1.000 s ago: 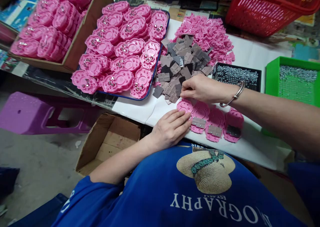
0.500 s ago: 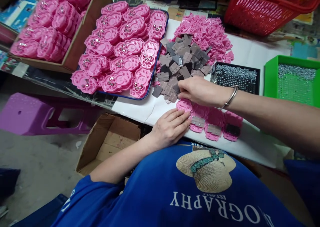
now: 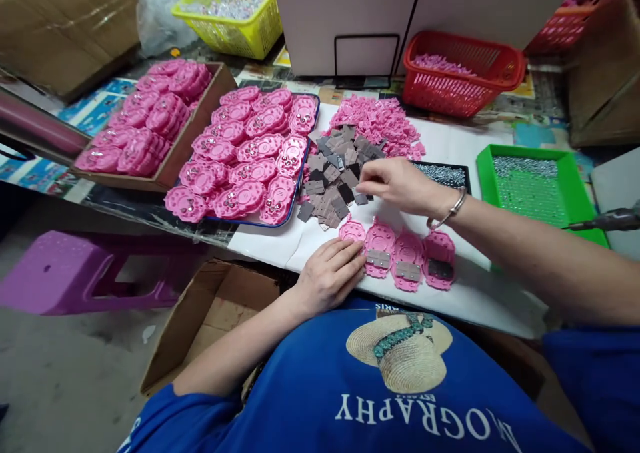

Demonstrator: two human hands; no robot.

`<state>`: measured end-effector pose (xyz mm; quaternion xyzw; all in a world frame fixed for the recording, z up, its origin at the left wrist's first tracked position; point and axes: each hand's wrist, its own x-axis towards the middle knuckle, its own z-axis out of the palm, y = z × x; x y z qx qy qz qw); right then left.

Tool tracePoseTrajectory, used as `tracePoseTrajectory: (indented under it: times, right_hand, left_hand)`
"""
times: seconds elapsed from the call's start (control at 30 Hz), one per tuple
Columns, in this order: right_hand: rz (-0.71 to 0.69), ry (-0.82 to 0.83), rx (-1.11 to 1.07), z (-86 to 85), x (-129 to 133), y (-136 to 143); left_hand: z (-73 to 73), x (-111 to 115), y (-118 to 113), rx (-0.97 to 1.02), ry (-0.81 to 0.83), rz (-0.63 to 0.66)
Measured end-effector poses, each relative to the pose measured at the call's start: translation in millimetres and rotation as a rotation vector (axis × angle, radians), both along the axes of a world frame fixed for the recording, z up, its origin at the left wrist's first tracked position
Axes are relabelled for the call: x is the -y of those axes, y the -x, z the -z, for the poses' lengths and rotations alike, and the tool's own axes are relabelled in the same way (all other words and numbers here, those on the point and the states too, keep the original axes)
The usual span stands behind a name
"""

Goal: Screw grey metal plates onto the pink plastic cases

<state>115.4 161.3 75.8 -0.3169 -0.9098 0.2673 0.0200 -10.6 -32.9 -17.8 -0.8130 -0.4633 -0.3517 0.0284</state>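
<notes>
My left hand [image 3: 331, 274] lies flat, its fingertips over the lower part of a pink plastic casing [image 3: 352, 230], the leftmost in a short row. To its right, three similar casings, such as the middle one [image 3: 406, 250], each carry a grey or dark plate [image 3: 407, 271] with small screws on it. My right hand [image 3: 393, 183], a bangle at its wrist, is pinched closed at the right edge of a heap of small grey plates [image 3: 327, 180]. A plate shows just below its fingertips; whether they grip it is unclear.
Pink casings with shiny metal parts fill a blue-rimmed tray [image 3: 314, 110] and a cardboard box [image 3: 197, 116]. Behind the plates lie small pink parts [image 3: 375, 123]. Screws sit in a black tray [image 3: 469, 183] and a green tray [image 3: 583, 193], near a screwdriver [image 3: 607, 220].
The camera view has tilted up, showing more of the table's back. My right hand has shifted slightly away from the leftmost casing, along the plate heap; my left hand stays on that casing.
</notes>
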Motion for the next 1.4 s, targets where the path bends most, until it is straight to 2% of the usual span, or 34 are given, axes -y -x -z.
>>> tracePoseTrajectory:
  times: [0.1, 0.17, 0.27, 0.3, 0.4, 0.57, 0.7, 0.87, 1.0, 1.1, 1.3, 1.4]
  right_hand:
    - [0.173, -0.185, -0.05, -11.0, -30.5, -14.2]
    - [0.263, -0.308, 0.018, -11.4, -54.1, -20.9]
    - [0.304, -0.324, 0.128, -2.5, -82.3, -23.7]
    - [0.3, -0.312, 0.137, 2.0, -88.4, -22.8]
    - [0.279, -0.278, 0.124, 16.0, -98.1, -17.9]
    - [0.294, -0.215, 0.024, 30.1, -104.9, -16.7]
    - [0.415, -0.184, -0.121, 26.4, -110.4, -25.9]
    - [0.589, -0.075, -0.264, 11.4, -106.6, -40.3]
    - [0.625, 0.0, -0.297, 6.6, -99.0, -51.1]
    - [0.599, 0.0, -0.248, 8.5, -98.6, -59.1]
    - [0.537, -0.195, -0.053, 20.3, -115.9, -66.5]
    - [0.474, -0.228, 0.05, 29.4, -123.7, -65.6]
  left_hand:
    - [-4.9, 1.3, 1.4, -0.025, -0.004, 0.008]
    - [-12.6, -1.6, 4.3, -0.039, -0.027, 0.011]
    - [-30.8, -19.6, 12.7, -0.015, -0.061, 0.03]
    - [-37.4, -30.2, 16.3, 0.011, -0.064, 0.038]
    - [-52.7, -73.3, 27.4, 0.041, -0.028, -0.052]
    - [-58.3, -153.9, 34.7, 0.092, 0.058, -0.134]
    - [-60.9, -200.3, 26.3, 0.037, 0.231, -0.218]
    - [-63.7, -238.6, 9.7, -0.185, 0.372, -0.298]
    - [-59.6, -259.6, 3.6, -0.24, 0.399, -0.355]
    - [-57.9, -266.6, 3.2, -0.251, 0.397, -0.368]
    - [-65.7, -265.1, 5.1, -0.256, 0.366, -0.352]
    - [-70.7, -266.4, 7.2, -0.253, 0.349, -0.342]
